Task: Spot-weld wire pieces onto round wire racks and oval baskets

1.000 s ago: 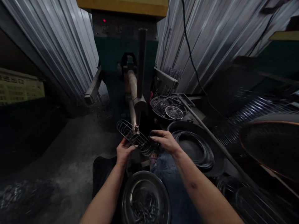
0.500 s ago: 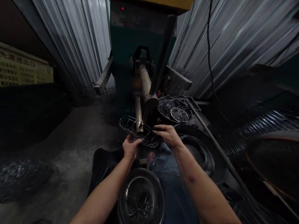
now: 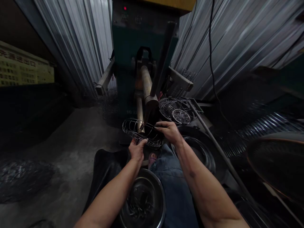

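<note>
Both my hands hold an oval wire cage [image 3: 142,134] of bent steel rods under the tip of a spot welder's upper electrode arm [image 3: 151,102]. The tip touches the cage's rods near its middle, with the lower electrode arm [image 3: 140,110] behind them. My left hand [image 3: 137,150] grips the near edge from below. My right hand [image 3: 169,132] lies over the right end, fingers stretched along the rods. A steel bowl [image 3: 142,202] of short bent wires sits just below my hands.
The green welding machine [image 3: 144,34] stands ahead between corrugated metal sheets [image 3: 239,41]. To the right are a tray of wire rings [image 3: 177,110] and a dark pan of wire hoops [image 3: 199,152]. My denim-covered knee [image 3: 174,186] lies below my right forearm. A black cable hangs down the sheeting.
The cage has turned from a steep diagonal to a flatter position under the electrode. Both hands have shifted with it, and the whole view has moved slightly.
</note>
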`<state>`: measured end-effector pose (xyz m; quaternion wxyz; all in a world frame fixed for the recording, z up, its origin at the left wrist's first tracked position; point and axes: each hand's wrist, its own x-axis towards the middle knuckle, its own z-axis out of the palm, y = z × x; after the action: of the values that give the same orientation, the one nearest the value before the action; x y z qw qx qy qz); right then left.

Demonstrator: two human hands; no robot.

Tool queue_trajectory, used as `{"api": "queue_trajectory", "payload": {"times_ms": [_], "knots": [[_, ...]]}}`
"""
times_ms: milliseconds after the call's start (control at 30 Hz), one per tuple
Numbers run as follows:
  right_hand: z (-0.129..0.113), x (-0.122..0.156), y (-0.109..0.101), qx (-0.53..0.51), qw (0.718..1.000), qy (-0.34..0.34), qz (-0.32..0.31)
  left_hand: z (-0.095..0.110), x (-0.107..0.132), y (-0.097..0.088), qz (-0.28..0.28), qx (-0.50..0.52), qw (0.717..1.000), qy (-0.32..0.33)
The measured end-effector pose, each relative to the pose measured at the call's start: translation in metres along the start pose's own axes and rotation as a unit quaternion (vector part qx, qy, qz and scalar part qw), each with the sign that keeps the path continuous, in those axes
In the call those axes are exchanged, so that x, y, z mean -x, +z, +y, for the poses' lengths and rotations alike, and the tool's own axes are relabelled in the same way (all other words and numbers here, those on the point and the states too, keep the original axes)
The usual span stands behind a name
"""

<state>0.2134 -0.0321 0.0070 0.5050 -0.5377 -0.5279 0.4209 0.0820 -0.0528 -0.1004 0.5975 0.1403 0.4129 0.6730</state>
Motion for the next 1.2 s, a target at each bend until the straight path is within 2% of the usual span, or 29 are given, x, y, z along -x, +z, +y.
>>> {"api": "queue_trajectory", "payload": {"times_ms": [200,333,467,667,900,1067,1200], "knots": [[0.002,-0.002,0.003,-0.023,0.999,0.022,-0.002,0.000,0.003,0.001,-0.003,0.000,1.000,-0.008],[0.008,0.003,-0.014,-0.060,0.996,0.047,-0.034,0.004,0.004,0.002,-0.014,0.006,1.000,-0.023],[0.011,0.010,-0.027,-0.039,0.994,0.077,-0.059,0.008,0.007,0.004,0.021,0.024,0.998,-0.058],[0.003,0.000,-0.015,-0.028,0.997,0.054,-0.051,0.011,0.007,0.006,0.030,0.052,0.994,-0.095],[0.002,-0.008,-0.009,-0.037,0.996,0.066,-0.042,0.009,0.006,0.008,0.032,0.062,0.992,-0.108],[0.004,0.002,-0.027,-0.064,0.992,0.094,-0.056,0.008,0.012,0.007,0.026,0.061,0.989,-0.134],[0.008,0.014,-0.045,-0.031,0.992,0.100,-0.067,0.009,0.013,0.002,0.024,0.061,0.985,-0.161]]}}
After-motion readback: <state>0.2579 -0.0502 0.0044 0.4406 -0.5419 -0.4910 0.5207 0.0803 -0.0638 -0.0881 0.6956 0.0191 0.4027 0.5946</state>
